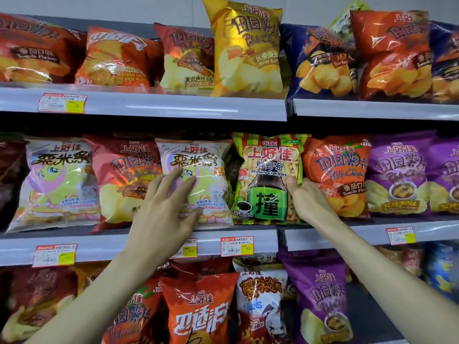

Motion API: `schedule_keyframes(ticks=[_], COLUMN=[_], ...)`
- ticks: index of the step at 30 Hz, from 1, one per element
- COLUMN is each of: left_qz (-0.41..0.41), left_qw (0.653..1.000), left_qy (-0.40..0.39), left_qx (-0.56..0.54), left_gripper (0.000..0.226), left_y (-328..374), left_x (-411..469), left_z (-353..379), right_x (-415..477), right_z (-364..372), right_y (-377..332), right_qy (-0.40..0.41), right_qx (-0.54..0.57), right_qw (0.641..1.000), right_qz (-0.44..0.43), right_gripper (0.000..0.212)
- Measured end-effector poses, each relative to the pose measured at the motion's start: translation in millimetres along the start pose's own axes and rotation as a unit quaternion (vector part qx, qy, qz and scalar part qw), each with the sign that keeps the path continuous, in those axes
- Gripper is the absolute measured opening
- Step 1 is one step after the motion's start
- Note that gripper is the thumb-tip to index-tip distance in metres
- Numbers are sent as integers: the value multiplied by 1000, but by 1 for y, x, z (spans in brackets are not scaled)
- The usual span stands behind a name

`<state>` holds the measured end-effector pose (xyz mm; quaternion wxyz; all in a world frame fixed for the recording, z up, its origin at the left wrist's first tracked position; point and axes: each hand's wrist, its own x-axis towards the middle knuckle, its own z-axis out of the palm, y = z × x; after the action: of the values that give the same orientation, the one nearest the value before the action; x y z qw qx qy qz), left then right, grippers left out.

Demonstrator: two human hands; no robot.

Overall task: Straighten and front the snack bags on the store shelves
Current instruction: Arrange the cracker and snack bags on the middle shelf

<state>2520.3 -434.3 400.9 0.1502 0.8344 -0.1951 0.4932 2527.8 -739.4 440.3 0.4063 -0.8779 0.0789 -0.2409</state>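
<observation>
On the middle shelf a green striped prawn cracker bag [269, 170] stands upright. My right hand [309, 198] grips its lower right edge, thumb on the front. To its left stands a white corn stick bag [201, 167] with a cartoon print; my left hand [169, 207] lies against its front with fingers spread and straight. A gap shows between these two bags. An orange tomato chips bag [340, 170] leans just right of my right hand.
The top shelf holds several chip bags, with a gold honey butter bag [246, 45] standing taller than the rest. Purple bags [397, 172] fill the middle shelf's right end. The middle shelf's rail [99, 249] carries price tags. More bags crowd the bottom shelf [198, 306].
</observation>
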Motion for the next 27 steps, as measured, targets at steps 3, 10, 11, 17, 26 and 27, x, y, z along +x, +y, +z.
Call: schedule_keyframes(ticks=[3,10,11,17,26,27], left_qz=[-9,-14,-15,-14,-1,1], left_qw=[1000,1000,1000,999,997,997], left_qy=[10,15,18,24,2,1], left_qx=[0,1,-1,-25,-75,-75], left_gripper=[66,65,65,64,63,63], left_y=[1,-3,-4,-4,-4,-4], left_x=[-4,-13,-14,-17,-18,-18], left_z=[-3,-4,-4,-2,3,2], right_x=[2,-2,-1,0,13,15], right_z=[-1,-9,-10,-12,-1,0], right_y=[0,4,6,2,-13,-14], right_qy=[4,50,58,66,-53,-61], right_qx=[-5,-51,-57,-104,-28,-21], right_qw=[1000,997,997,992,998,998], right_qz=[7,-1,0,-21,-20,-22], right_gripper=[71,60,58,42,38,37])
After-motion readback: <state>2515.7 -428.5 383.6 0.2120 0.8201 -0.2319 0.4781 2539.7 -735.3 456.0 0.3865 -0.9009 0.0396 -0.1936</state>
